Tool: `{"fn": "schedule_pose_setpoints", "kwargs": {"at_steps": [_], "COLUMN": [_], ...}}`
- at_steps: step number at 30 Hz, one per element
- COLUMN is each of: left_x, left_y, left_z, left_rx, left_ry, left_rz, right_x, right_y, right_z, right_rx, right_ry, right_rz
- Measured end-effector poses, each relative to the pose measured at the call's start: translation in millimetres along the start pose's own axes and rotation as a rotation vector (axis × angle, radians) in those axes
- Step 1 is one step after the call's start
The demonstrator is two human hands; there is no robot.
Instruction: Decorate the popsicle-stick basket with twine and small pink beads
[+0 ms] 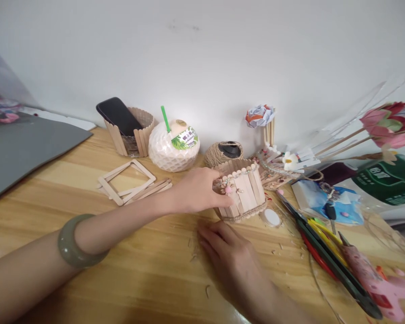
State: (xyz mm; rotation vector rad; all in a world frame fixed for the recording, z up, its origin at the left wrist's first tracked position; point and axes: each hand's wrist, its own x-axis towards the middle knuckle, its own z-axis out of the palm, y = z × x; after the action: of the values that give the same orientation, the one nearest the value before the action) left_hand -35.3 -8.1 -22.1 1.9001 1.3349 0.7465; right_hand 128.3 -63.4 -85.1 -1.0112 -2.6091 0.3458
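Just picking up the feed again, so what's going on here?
A person's left hand grips the rim of a small open basket of pale wooden sticks. The right hand is low over the yellowish wooden tabletop, just in front of it; whether that hand holds anything is unclear. A pink plastic glue gun lies to the right.
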Motion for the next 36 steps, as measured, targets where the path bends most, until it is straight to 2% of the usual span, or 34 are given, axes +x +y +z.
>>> {"fn": "schedule_pose_setpoints", "kwargs": {"at_steps": [3,7,11,14,16,18,20,23,25,29,32,36], "left_x": [-0.5,0.4,1.7,1.7,1.6,1.5,1.1,-0.6,-2.0,-3.3,-3.2,-2.9], "left_y": [-0.3,-2.7,-3.7,-1.7,0.0,1.3,2.6,5.2,6.9,9.5,10.2,10.0], "left_z": [-0.7,-1.6,-2.4,-4.1,-5.6,-7.3,-9.1,-11.9,-13.3,-14.2,-13.8,-13.5], "left_rx": [-0.026,-0.057,-0.066,-0.024,0.039,0.069,0.044,-0.049,-0.129,-0.233,-0.235,-0.212], "left_ry": [-0.014,0.002,0.007,-0.005,0.023,0.028,-0.02,-0.13,-0.189,-0.248,-0.246,-0.252], "left_rz": [0.0,0.022,0.058,0.089,0.105,0.111,0.109,0.073,0.021,-0.061,-0.063,-0.052], "right_x": [1.2,0.7,-0.5,-2.4,-4.0,-5.0,-4.3,-0.4,2.7,4.9,4.0,4.3], "right_y": [-1.1,-0.5,-3.8,-7.7,-8.7,-7.7,-4.6,3.1,8.9,18.0,21.4,22.4], "right_z": [0.3,-0.2,-7.7,-22.2,-35.1,-49.3,-63.4,-81.4,-89.4,-94.8,-93.1,-89.7], "right_rx": [-0.041,-0.16,-0.221,-0.215,-0.134,0.04,0.223,0.38,0.493,0.751,0.8,0.636], "right_ry": [-0.003,-0.012,0.07,0.128,0.199,0.275,0.333,0.375,0.362,0.245,0.238,0.286], "right_rz": [-0.023,-0.142,-0.249,-0.283,-0.25,-0.145,-0.004,0.163,0.219,0.272,0.289,0.231]}}
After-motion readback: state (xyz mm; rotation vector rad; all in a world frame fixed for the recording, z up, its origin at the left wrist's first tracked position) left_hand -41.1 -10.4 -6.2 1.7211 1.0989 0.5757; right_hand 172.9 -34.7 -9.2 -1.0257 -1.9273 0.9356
